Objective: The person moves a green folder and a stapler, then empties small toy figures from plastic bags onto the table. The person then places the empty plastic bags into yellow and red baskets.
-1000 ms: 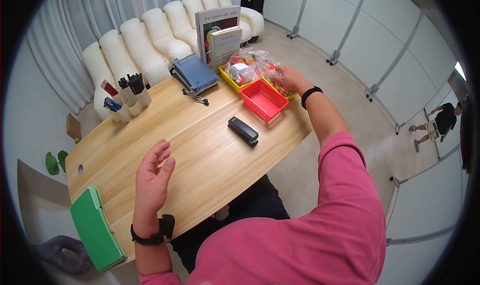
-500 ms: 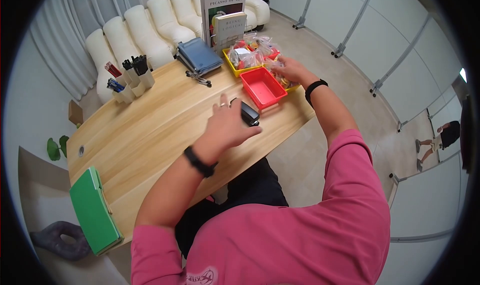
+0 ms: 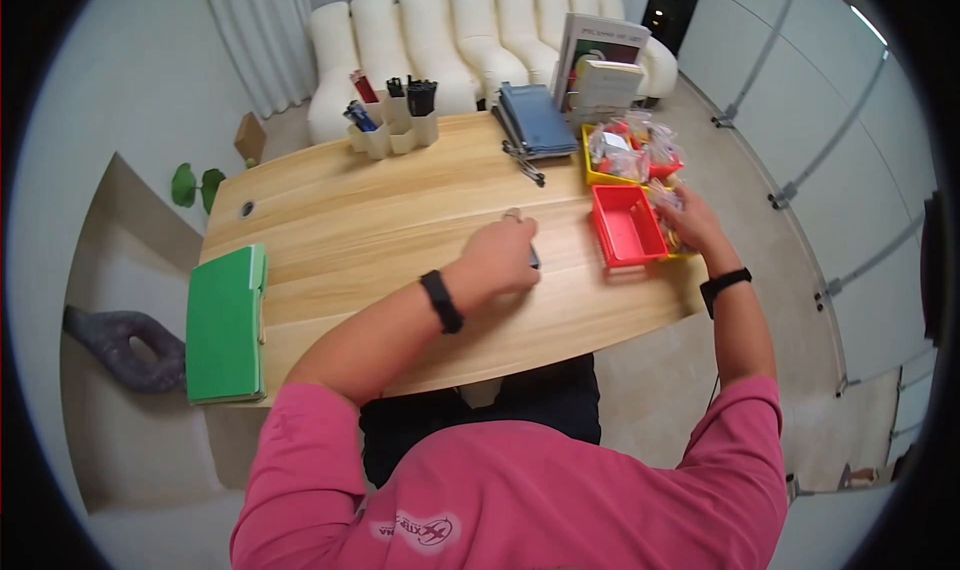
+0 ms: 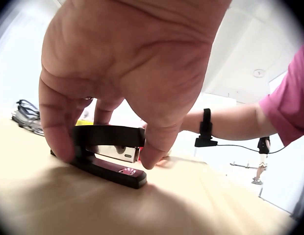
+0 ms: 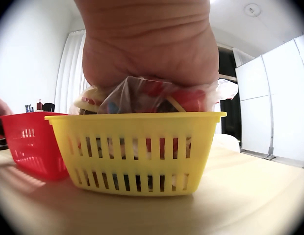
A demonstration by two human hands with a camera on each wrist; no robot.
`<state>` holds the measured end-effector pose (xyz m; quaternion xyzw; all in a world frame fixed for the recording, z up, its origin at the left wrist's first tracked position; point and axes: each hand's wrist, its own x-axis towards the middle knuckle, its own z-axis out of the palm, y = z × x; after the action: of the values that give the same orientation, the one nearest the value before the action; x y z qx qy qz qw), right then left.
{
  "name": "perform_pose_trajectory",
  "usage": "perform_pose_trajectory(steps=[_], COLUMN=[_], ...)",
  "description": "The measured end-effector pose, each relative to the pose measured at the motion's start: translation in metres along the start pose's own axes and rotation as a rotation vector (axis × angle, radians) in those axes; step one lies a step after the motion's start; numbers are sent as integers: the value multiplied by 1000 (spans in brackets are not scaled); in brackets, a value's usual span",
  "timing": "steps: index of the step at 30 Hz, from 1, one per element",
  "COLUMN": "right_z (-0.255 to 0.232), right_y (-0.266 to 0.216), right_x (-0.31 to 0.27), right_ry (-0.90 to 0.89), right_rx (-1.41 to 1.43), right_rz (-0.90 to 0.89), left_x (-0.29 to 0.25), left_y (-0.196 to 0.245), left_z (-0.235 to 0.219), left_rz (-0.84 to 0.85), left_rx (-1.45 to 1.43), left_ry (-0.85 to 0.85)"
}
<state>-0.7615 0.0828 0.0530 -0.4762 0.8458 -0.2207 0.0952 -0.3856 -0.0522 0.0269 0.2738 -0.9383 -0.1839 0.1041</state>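
My left hand reaches over a black stapler on the table, with thumb and fingers curled down along its two sides. In the left wrist view the stapler's metal magazine shows between the top arm and the base. My right hand is over a yellow slotted basket at the right side of the table, among clear plastic bags with colourful contents. Its fingers are hidden behind the palm in the right wrist view; I cannot tell whether they grip a bag. A red basket stands beside the yellow one.
Behind are another yellow basket of bagged items, upright books, blue folders, dark clips or cables and pen holders. A green folder lies on the left edge. A white sofa is beyond.
My left hand has moved from the table's left part to the right, onto the stapler, and grips it. The right hand stays at the yellow basket. The head view has turned left.
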Motion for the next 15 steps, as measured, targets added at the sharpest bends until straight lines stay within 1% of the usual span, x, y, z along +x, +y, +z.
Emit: perform_pose_trajectory(steps=[2, 4, 5, 6, 7, 8, 10, 11, 13, 15], right_z=[-2, -3, 1, 3, 6, 4, 4, 5, 4, 3], right_y=[-4, -7, -1, 5, 9, 3, 1, -1, -3, 0], right_x=[-5, -6, -3, -1, 0, -2, -4, -3, -2, -2], right_ry=[3, -36, -41, -8, 28, 23, 36, 52, 29, 17], right_rx=[44, 39, 50, 11, -31, -15, -42, -74, -67, -70], right_rz=[-16, 19, 10, 3, -3, 23, 25, 32, 41, 78], left_x=[-15, -25, -28, -30, -33, -36, -39, -37, -33, -30], left_y=[-34, -93, -127, -156, -177, -197, -249, -266, -297, -357], left_z=[-28, -37, -43, -52, -65, -78, -88, -96, -107, -99], left_rz=[-114, -133, -151, -166, -215, -263, -340, -340, -429, -323], left_rx=[-5, -19, -4, 8, 53, 96, 117, 120, 214, 275], left_ry=[-38, 60, 79, 97, 100, 103, 192, 193, 196, 337])
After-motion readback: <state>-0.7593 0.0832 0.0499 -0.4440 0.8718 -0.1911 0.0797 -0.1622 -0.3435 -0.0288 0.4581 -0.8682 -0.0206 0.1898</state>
